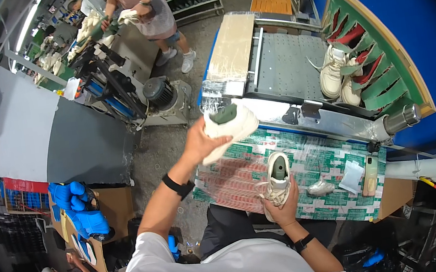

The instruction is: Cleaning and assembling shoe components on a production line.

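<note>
My left hand (197,143) is closed on a cream sneaker (241,125) with a dark green lining, raised and tilted over the near edge of the conveyor machine. Lower down and to the right, my right hand (287,208) grips a second cream sneaker (278,187). Its opening points away from me, its insole is dark, and its laces hang loose. This one is just above the table covered in green, white and red printed sheeting (247,187). Fingers of both hands are partly hidden by the shoes.
Ahead, a grey perforated conveyor (288,66) carries cream sneakers (332,72) at a slit green curtain (380,68). A phone (370,176), a white packet (351,176) and a crumpled clear wrapper (320,187) lie on the table. Another person (149,13) stands at a machine, far left.
</note>
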A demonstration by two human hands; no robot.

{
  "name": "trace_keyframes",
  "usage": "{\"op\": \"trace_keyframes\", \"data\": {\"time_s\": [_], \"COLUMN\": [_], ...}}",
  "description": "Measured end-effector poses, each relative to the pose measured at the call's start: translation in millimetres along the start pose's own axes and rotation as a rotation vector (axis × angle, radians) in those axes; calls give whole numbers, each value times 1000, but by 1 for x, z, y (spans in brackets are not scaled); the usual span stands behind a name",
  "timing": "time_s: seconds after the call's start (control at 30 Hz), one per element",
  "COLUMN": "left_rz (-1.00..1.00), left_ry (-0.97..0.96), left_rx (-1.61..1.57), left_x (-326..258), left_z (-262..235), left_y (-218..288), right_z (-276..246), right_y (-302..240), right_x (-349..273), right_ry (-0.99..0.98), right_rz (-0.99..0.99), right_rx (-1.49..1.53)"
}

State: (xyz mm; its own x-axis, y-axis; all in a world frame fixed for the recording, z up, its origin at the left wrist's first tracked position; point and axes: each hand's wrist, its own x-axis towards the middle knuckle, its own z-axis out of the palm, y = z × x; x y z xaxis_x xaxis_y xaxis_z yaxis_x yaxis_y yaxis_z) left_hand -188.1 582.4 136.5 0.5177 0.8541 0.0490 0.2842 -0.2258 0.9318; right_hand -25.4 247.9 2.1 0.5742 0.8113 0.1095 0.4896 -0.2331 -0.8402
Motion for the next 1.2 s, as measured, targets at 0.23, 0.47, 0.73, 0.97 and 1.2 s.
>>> {"op": "trace_keyframes", "data": {"time_s": [0.23,0.47,0.73,0.97,1.2], "left_rz": [353,187,-37,-128,-489], "left_ry": [-11,119,-374,-7,-9], "left_rx": [577,720,223,219,-229], "left_x": [220,282,-21,-143,-110], "left_z": [26,30,87,170,126], "left_y": [50,-26,-30,3,-30], "right_z": [-5,1,18,-38,-107], "right_y": [3,4,-26,10,43], "right_x": [-4,-2,17,39,53], "right_ry": [2,-61,5,-347,-47], "right_rz": [6,-13,271,-116,-251], "right_rx": [-25,-5,232,147,-609]}}
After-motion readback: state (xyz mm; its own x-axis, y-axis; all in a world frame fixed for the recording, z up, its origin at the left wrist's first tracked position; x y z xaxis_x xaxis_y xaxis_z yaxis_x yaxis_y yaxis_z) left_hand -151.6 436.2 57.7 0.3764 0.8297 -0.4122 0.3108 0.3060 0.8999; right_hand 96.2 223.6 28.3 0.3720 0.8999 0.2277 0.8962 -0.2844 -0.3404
